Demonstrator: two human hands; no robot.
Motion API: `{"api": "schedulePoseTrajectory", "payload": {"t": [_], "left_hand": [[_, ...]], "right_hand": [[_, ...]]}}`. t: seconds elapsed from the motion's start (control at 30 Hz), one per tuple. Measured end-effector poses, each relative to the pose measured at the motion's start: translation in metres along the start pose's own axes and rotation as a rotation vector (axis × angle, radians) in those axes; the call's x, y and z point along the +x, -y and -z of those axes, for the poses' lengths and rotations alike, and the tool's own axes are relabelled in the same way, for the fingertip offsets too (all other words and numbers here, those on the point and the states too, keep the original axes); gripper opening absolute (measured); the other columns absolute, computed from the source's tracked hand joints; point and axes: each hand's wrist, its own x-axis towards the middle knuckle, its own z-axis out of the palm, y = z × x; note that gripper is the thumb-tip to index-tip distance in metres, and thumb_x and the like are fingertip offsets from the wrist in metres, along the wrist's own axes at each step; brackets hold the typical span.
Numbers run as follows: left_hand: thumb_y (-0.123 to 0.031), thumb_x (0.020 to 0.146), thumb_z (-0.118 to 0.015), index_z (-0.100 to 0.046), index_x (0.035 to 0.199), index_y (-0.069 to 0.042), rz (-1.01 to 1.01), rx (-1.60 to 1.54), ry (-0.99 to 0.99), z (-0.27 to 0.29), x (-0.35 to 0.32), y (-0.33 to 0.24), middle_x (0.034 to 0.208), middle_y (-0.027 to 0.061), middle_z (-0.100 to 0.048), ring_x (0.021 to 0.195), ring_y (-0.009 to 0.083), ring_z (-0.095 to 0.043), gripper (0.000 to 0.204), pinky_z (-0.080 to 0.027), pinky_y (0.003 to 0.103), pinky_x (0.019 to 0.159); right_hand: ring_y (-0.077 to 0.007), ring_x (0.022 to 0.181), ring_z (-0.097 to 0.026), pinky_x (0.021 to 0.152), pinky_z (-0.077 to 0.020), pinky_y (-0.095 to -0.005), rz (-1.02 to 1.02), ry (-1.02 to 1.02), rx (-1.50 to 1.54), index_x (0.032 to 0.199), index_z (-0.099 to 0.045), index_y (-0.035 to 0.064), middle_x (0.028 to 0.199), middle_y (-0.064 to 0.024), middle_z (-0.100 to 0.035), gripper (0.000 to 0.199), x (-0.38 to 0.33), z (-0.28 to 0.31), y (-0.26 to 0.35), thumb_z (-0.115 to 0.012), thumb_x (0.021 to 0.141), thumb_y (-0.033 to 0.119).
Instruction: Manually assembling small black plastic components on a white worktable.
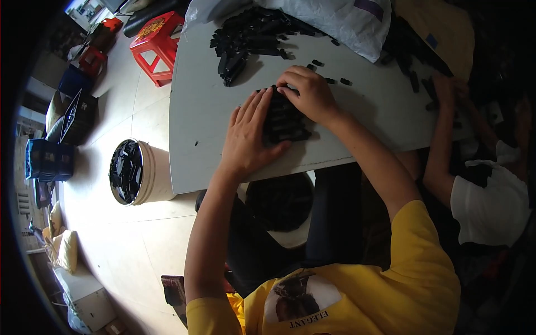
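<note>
Both hands, left hand (245,137) flat and right hand (307,92) with fingers curled, press a packed block of black parts (283,117) mid-tabletop (195,111), while a loose pile (251,33) waits far beyond, seemingly unsorted.

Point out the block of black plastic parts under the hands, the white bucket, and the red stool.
Block of black plastic parts (285,120): head view, exposed middle.
White bucket (156,173): head view, side wall.
Red stool (159,30): head view, seat top.
</note>
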Motion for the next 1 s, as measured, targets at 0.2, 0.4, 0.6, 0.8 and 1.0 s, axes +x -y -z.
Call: {"api": "schedulePoseTrajectory", "payload": {"t": [0.2,0.4,0.6,0.8,1.0], "left_hand": [[-0.035,0.067,-0.075,-0.029,0.146,-0.010,0.002,0.000,0.009,0.002,0.002,-0.002,0.146,0.0108,-0.038,0.139,0.0278,-0.031,0.096,-0.024,0.043,0.112],[-0.031,0.064,-0.077,-0.028,0.147,-0.008,0.007,0.014,0.014,0.001,-0.001,-0.002,0.146,0.0115,-0.039,0.138,0.0297,-0.032,0.099,-0.026,0.042,0.112],[-0.033,0.063,-0.078,-0.025,0.148,-0.008,0.037,0.041,0.046,0.003,-0.001,-0.003,0.146,0.0125,-0.038,0.138,0.0307,-0.031,0.103,-0.024,0.044,0.113],[-0.037,0.067,-0.077,-0.019,0.149,-0.008,0.041,0.057,0.078,0.007,0.001,-0.009,0.148,0.0131,-0.035,0.140,0.0296,-0.028,0.104,-0.022,0.048,0.113],[-0.038,0.067,-0.077,-0.018,0.149,-0.007,0.036,0.051,0.070,-0.001,0.002,-0.005,0.147,0.0153,-0.036,0.140,0.0298,-0.028,0.106,-0.023,0.049,0.112]], "right_hand": [[-0.0267,0.080,-0.062,0.071,-0.0503,-0.0353,0.110,0.026,-0.020,0.083,-0.064,0.0047,0.087,-0.0071,-0.064,0.010,0.003,0.006,-0.005,-0.069,0.075,0.004],[-0.0249,0.075,-0.063,0.069,-0.0499,-0.0346,-0.042,0.224,0.000,0.082,-0.066,0.0038,0.081,-0.0088,-0.066,0.010,0.024,0.018,-0.001,-0.070,0.077,0.010],[-0.0273,0.084,-0.066,0.073,-0.0522,-0.0398,-0.251,0.584,-0.183,0.081,-0.068,0.0086,0.086,-0.0092,-0.069,0.011,0.056,0.020,0.018,-0.071,0.075,0.018],[-0.0333,0.080,-0.066,0.068,-0.0524,-0.0437,-0.185,0.525,-0.376,0.073,-0.065,0.0060,0.079,-0.0145,-0.067,0.005,0.060,0.009,0.030,-0.068,0.074,0.010],[-0.0313,0.080,-0.065,0.072,-0.0506,-0.0417,-0.189,0.418,-0.216,0.075,-0.067,0.0060,0.080,-0.0099,-0.067,0.010,0.034,0.014,0.009,-0.066,0.076,0.016]]}}
